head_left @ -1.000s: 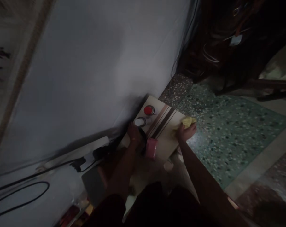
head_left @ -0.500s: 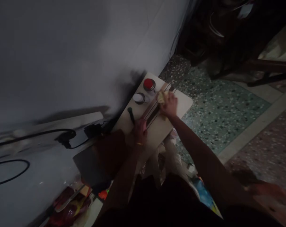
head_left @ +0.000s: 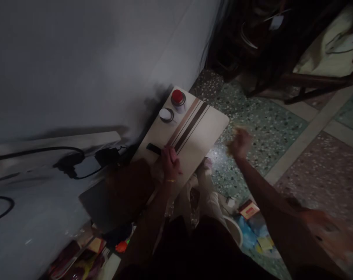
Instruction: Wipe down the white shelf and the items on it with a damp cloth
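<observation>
On the narrow cream table (head_left: 202, 132) with brown stripes, my left hand (head_left: 171, 162) is closed at the near part of the top. A dark green stick-like object (head_left: 153, 148) sticks out past its fingers, the rest hidden in the hand; its kind does not show. My right hand (head_left: 242, 144) is off the table's right edge, above the floor, smeared by motion. Crumpled yellowish cloth (head_left: 231, 148) shows at its fingers. Near the wall stand a jar with a red lid (head_left: 178, 96) and a container with a white lid (head_left: 166, 114).
A wall (head_left: 91, 77) runs along the table's left side, with black plugs and cables (head_left: 68, 165) on it. A dark brown and grey panel (head_left: 129, 190) is at the near left. Speckled floor (head_left: 281, 144), a wooden chair (head_left: 310, 81) and a small box (head_left: 248, 210) are at right.
My right hand has swung right with the cloth, from the tabletop to over the floor. The dark green object has turned to point more leftward by my left hand. The view has shifted slightly.
</observation>
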`<state>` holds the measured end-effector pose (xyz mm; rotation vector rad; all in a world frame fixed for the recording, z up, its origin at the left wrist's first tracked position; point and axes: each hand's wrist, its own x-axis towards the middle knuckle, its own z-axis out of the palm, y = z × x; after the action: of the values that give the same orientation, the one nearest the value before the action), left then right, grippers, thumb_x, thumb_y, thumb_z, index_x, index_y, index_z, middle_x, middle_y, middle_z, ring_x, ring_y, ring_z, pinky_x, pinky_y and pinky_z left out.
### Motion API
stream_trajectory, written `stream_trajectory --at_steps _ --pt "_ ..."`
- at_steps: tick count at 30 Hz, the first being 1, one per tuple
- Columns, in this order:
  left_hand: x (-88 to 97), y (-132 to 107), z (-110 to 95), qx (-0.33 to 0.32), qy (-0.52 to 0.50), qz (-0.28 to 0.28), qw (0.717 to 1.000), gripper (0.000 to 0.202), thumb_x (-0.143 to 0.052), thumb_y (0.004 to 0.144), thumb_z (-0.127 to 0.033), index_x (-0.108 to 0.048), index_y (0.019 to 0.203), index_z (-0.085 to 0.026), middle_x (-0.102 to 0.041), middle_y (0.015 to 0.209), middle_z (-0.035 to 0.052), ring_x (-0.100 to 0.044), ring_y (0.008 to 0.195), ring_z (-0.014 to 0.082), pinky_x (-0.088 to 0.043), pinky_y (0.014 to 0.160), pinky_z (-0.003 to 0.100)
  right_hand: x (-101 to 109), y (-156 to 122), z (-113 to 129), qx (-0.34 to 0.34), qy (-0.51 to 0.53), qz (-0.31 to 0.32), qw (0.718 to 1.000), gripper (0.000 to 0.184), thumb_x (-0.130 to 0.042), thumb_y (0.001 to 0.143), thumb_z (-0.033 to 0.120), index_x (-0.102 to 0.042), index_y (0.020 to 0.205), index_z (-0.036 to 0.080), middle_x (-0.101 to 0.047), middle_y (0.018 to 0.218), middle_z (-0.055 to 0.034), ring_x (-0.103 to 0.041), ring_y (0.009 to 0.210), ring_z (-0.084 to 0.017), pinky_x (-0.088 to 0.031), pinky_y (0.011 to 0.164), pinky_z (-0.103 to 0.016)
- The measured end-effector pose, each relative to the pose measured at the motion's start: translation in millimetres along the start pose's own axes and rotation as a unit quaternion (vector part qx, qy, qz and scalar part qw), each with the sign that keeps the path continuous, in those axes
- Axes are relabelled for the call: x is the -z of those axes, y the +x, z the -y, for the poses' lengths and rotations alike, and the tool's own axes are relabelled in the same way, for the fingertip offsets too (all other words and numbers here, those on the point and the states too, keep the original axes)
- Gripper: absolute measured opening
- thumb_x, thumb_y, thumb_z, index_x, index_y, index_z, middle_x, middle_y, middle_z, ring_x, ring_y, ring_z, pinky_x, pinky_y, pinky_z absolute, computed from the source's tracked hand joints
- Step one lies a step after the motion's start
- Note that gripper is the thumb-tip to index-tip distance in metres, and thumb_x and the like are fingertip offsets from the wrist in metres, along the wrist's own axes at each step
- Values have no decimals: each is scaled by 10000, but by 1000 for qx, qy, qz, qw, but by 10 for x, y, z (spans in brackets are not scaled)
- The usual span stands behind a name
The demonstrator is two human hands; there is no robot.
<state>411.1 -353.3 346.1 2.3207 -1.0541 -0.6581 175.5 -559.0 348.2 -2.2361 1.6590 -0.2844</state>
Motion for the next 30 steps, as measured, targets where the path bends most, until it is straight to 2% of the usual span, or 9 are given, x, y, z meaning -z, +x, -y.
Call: stream_trajectory --at_steps 4,6,8,11,13,16,19,24,30 --pt "61 148 41 7 20 -31 999 769 -571 836 -309 -290 1522 -107 -219 1610 231 -179 1524 325 -203 1241 503 -486 -509 1000 161 23 137 977 442 -512 899 284 -597 1331 250 -547 1386 -99 -444 1289 -282 -348 1074 -457" --pt "35 275 79 -14 45 -5 999 756 -584 827 -331 -336 1501 -93 -189 1614 250 -207 1511 356 -231 1220 530 -718 -576 1186 210 19 189 959 462 -501 927 285 -563 1385 285 -464 1489 -97 -356 1377 -308 -289 1110 -504" --pt "-41 417 92 -45 71 27 996 739 -582 825 -321 -370 1494 -88 -161 1623 249 -226 1501 374 -247 1206 544 -800 -330 1013 178 -5 188 966 494 -456 959 285 -506 1448 235 -359 1557 -143 -244 1435 -352 -219 1123 -582" --pt "-183 599 18 -57 124 54 989 748 -608 802 -260 -403 1501 -90 -159 1625 248 -252 1488 392 -275 1190 541 -715 400 427 3 -40 54 998 541 -382 1003 347 -420 1503 143 -252 1585 -197 -132 1447 -398 -133 1107 -666" --pt "-229 643 -98 -30 176 54 982 752 -636 799 -255 -423 1504 -105 -185 1615 259 -275 1469 425 -282 1171 578 -639 830 127 -10 -28 9 1000 542 -346 1015 367 -425 1491 119 -269 1562 -203 -187 1421 -354 -176 1126 -603" --pt "-192 525 -304 15 248 17 969 740 -646 842 -359 -425 1518 -157 -193 1615 255 -229 1465 488 -230 1132 691 -632 1119 -11 -7 10 -16 1000 528 -343 1014 381 -451 1454 110 -381 1457 -215 -349 1319 -303 -293 1098 -529" --pt "-188 237 -418 -26 256 0 966 719 -583 894 -460 -412 1529 -171 -179 1627 228 -157 1491 478 -186 1136 716 -724 1135 57 -80 52 -52 994 538 -312 1014 400 -439 1452 113 -472 1315 -215 -444 1231 -308 -357 1047 -541" --pt "-543 -172 -194 -172 213 138 952 576 -490 955 -356 -468 1489 -141 -303 1591 206 -286 1485 360 -232 1205 580 -881 842 303 -249 107 -107 957 625 -312 982 354 -304 1525 43 -457 1297 -258 -464 1222 -324 -330 1067 -555" --pt "-849 -291 109 -175 203 130 955 533 -422 971 -288 -490 1457 -79 -321 1574 219 -259 1502 330 -193 1224 573 -1194 -404 826 -265 187 -107 940 676 -307 964 381 -243 1539 31 -406 1381 -282 -405 1305 -331 -316 1096 -544"
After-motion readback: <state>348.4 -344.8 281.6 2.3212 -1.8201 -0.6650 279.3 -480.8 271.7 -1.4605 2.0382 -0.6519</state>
